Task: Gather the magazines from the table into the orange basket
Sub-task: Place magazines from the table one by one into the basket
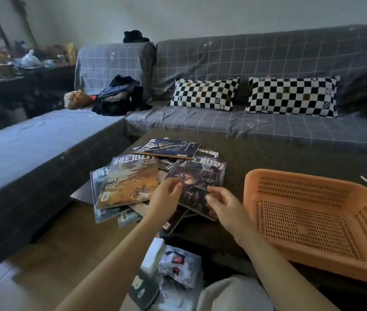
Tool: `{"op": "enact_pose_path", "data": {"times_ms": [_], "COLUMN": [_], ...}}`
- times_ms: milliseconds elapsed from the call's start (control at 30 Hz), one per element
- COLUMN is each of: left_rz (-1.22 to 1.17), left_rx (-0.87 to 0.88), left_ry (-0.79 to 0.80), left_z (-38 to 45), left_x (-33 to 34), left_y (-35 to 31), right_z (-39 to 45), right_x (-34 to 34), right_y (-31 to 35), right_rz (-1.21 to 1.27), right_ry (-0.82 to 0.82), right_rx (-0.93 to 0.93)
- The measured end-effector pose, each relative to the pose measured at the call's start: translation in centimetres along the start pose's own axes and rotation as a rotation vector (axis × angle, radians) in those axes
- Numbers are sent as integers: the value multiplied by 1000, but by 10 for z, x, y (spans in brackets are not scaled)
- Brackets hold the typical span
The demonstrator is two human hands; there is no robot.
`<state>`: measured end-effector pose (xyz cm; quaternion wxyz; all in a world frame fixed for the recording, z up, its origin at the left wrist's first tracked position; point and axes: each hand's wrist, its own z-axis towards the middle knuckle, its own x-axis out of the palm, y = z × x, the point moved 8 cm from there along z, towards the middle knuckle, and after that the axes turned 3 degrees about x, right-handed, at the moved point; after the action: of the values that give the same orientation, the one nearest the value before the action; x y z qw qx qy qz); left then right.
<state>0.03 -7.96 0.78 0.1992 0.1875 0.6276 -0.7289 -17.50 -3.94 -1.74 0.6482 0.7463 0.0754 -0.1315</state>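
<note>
A loose heap of magazines (146,176) lies on the dark table (256,153) in the middle of the frame, some of them hanging over the table's left edge. On the left of the heap sits a magazine with an orange and blue cover (128,182); at the top of the heap, one with a dark blue cover (167,148); on the right, a dark magazine (197,187) with figures on its cover, its near edge lifted off the pile.

Both hands meet at that dark magazine. The left hand (164,198) comes in from the lower left with its fingers curled at the magazine's left edge, and seems to pinch it, though the contact is partly blurred. The right hand (225,205) reaches in from the lower right, its fingers bent and its fingertips (210,191) touching the cover near the lower right part; whether it grips the magazine or only rests on it I cannot tell.

The orange basket (312,221) stands on the table at the right of the frame, just beside the right wrist, with nothing visible inside it.

Behind the table runs a grey checked sofa (267,59) with two black-and-white chequered cushions (205,94) and a dark backpack (119,95) at upper left. At the bottom centre, a pale crumpled bag (180,268) lies below the table's edge.
</note>
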Motion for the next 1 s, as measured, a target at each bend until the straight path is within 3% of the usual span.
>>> {"op": "enact_pose_path", "data": {"times_ms": [334,434,634,768,1002], "left_rz": [448,349,-123,-184,-242], "left_rx": [-134,-248,-427,-312,-98], "left_ry": [-5,-8,130,65,-14], "left_z": [68,75,46,14,-50], "left_x": [14,8,4,-14,-69], "left_y": [47,51,55,36,0], "right_z": [63,65,38,7,-39], "right_x": [6,6,4,12,37], "right_y": [-41,-46,-43,-44,-33], "right_rz": [-155,-209,-305,-191,373], "right_ry": [-141,-163,-214,-203,-5], "right_rx": [193,217,231,232,311]}}
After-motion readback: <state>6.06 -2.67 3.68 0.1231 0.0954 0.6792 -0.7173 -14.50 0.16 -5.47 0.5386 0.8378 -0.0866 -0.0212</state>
